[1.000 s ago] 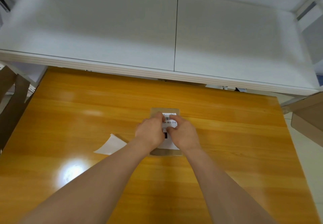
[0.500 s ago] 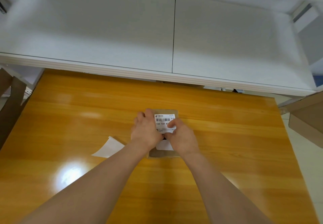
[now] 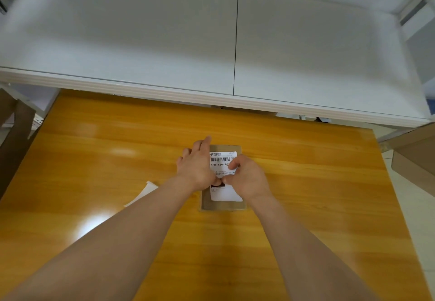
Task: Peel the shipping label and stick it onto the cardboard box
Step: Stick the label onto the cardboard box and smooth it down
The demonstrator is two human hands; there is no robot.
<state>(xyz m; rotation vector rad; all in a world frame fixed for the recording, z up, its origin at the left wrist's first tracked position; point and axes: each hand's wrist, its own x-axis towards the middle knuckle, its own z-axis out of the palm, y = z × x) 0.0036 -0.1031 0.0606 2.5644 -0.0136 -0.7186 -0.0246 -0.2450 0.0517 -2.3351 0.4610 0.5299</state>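
On the middle of an orange wooden table, a flat cardboard box lies with a white shipping label spread across its top, barcode at the far end. The person's left grip is released, fingers straight and laid along the box's left edge, overlapping the label. The right grip rests bent fingertips and thumb on the label's right side; whether it pinches or only presses cannot be told. A white backing sheet lies beside the left forearm; a white shelf spans the table's far edge.
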